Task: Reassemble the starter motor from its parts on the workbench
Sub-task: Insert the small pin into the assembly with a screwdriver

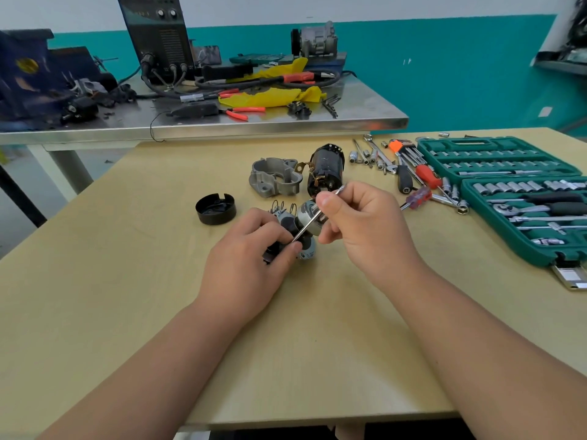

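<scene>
Head view looks down on a pale wooden bench (127, 281) where the starter motor lies in separate pieces, so the reassembly seems to be at an early stage. Near the bench's middle, the left hand (251, 252) curls round a small black-and-silver motor sub-assembly (306, 231) and holds it just above the surface. The right hand (365, 223) pinches a thin steel rod (309, 222) between thumb and fingers. The rod slants down to the piece at the left fingertips; whether it is a tool or a through-bolt I cannot tell.

The remaining parts are unjoined. A grey cast-metal nose housing (274, 181) and a black cylindrical motor body with brass terminals (325, 169) sit side by side just beyond the hands, toward the far edge. A round black end cap (216, 209) rests apart on the left, open side up. Small wire springs (282, 206) lie just behind the held piece.

Along the right edge, an open green socket-set case (508, 192) and loose red-handled screwdrivers (427, 176) stay within reach.

Body, housing and cap all appear left to fit.
</scene>
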Demonstrator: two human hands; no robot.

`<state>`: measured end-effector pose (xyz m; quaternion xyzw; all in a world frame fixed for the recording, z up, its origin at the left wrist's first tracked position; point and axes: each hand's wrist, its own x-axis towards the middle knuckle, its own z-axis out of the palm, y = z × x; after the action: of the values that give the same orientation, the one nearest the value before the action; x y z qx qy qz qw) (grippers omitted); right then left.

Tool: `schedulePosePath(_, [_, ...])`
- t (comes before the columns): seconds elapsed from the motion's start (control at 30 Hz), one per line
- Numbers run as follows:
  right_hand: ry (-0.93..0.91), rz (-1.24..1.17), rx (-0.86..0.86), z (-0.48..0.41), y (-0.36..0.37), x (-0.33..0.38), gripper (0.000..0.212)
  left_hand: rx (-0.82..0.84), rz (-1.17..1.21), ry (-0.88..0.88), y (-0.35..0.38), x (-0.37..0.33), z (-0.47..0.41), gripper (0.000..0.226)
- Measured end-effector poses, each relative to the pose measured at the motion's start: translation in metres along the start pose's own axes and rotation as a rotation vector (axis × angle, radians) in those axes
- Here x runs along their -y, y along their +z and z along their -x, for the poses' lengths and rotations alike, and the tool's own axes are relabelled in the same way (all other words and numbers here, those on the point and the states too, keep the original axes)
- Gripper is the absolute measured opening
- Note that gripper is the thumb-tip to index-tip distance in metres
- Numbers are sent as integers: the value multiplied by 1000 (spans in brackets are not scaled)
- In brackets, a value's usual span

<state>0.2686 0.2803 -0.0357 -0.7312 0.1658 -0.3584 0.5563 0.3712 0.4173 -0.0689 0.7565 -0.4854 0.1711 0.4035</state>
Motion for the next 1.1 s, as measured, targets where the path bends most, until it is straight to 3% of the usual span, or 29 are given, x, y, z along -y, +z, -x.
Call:
schedulePosePath(0.07, [20,-66,-11,5,3,-1,25,2,8,1,0,1,0,16])
schedulePosePath(0.2, [93,-238,143,10,8,-4,24,32,27,40,-3,2,-1,17])
schedulePosePath(0.57, [67,-169,11,12,15,-15,15,-4,28,22,-3,2,-2,16])
schedulePosePath(0.67, [74,-175,71,12,13,-13,9,-9,52,1,-1,3,-2,13])
schedulePosePath(0.77, [75,-164,164,11,11,-11,21,8,87,-28,-2,4,-4,14])
schedulePosePath(0.87, [59,-102,152,10,12,-10,20,17,77,-31,-3,5,-5,12])
schedulePosePath(1.1, [52,-2,38,13,23,-15,18,18,60,-95,-6,1,-7,32])
